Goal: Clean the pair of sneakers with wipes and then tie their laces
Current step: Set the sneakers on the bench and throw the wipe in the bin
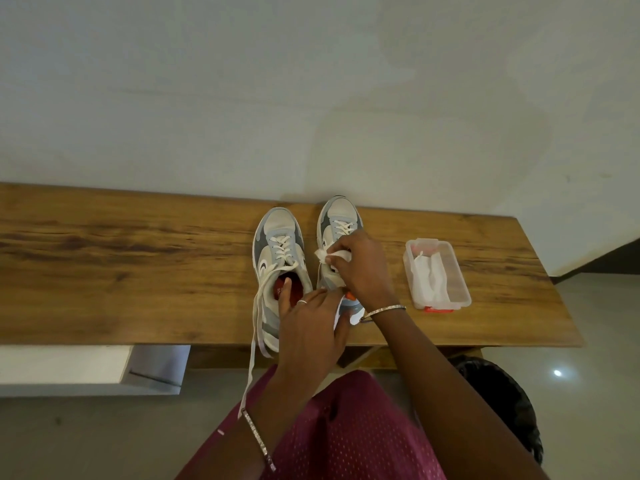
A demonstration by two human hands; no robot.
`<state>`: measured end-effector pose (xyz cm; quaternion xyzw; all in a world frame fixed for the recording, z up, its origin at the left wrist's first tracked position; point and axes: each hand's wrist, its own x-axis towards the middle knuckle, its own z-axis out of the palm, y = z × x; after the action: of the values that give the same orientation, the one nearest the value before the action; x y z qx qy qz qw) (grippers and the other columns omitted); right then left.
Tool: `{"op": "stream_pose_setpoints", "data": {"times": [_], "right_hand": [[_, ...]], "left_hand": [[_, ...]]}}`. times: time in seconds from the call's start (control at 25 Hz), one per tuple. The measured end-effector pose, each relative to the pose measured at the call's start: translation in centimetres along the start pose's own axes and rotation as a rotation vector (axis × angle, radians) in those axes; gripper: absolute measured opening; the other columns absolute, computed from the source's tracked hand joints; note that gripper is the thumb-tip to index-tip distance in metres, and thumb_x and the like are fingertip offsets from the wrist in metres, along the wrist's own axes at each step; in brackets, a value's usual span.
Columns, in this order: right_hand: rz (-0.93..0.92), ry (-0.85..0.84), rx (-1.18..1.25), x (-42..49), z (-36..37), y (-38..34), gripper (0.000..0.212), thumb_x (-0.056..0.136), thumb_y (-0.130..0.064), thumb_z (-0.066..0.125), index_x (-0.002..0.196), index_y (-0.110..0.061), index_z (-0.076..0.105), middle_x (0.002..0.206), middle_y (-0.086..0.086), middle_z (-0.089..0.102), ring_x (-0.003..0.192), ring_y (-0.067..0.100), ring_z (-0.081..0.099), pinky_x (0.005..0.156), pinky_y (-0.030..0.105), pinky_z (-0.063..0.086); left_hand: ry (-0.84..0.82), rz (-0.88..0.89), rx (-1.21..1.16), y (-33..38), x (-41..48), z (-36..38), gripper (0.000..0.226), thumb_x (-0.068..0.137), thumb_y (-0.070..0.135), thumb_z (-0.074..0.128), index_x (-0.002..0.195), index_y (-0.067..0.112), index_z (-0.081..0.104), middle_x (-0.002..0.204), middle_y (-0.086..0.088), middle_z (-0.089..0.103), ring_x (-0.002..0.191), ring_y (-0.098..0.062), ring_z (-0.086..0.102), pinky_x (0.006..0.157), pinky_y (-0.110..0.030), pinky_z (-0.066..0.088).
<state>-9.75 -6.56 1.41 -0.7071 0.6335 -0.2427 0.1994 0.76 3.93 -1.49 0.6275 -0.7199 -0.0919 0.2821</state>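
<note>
Two grey and white sneakers stand side by side on a wooden bench (138, 258), toes toward the wall. The left sneaker (277, 244) has loose white laces (254, 327) hanging over the bench's front edge. My right hand (360, 268) presses a white wipe (332, 255) against the side of the right sneaker (337, 220). My left hand (310, 327) grips the heel end of the right sneaker, one finger reaching toward the left sneaker's red insole.
A clear plastic box (459, 282) with white wipes and a red clasp lies on the bench to the right of the sneakers. A dark bin (502, 400) sits on the floor at the right. A white wall runs behind the bench.
</note>
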Motion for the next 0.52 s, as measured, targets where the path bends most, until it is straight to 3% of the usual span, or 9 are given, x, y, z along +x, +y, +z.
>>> {"op": "stream_pose_setpoints", "data": {"times": [0.16,0.36,0.52], "right_hand": [[0.085,0.171,-0.033,-0.1,0.1,0.5,0.012,0.087,-0.007,0.069,0.097,-0.012,0.072,0.104,0.003,0.066,0.088,0.011,0.054,0.070,0.016,0.033],[0.012,-0.106,0.013,-0.6,-1.1,1.1,0.014,0.086,-0.011,0.072,0.097,-0.015,0.079,0.103,-0.001,0.075,0.095,0.010,0.064,0.068,-0.002,0.034],[-0.055,-0.240,-0.038,-0.6,-2.6,1.0,0.023,0.087,0.001,0.065,0.096,-0.015,0.079,0.107,0.001,0.074,0.093,0.007,0.061,0.066,-0.004,0.037]], "left_hand": [[-0.017,0.004,-0.032,-0.1,0.0,0.0,0.027,0.089,0.044,0.056,0.110,0.032,0.067,0.100,0.012,0.074,0.102,-0.010,0.068,0.115,-0.054,0.027],[-0.044,0.004,-0.010,0.2,-0.2,-0.1,0.034,0.088,0.042,0.051,0.118,0.030,0.064,0.106,0.010,0.073,0.106,-0.011,0.067,0.118,-0.054,0.023],[-0.083,-0.032,0.030,0.7,-0.4,-0.4,0.046,0.086,0.042,0.058,0.131,0.030,0.056,0.106,0.009,0.074,0.106,-0.014,0.069,0.117,-0.057,0.024]]}}
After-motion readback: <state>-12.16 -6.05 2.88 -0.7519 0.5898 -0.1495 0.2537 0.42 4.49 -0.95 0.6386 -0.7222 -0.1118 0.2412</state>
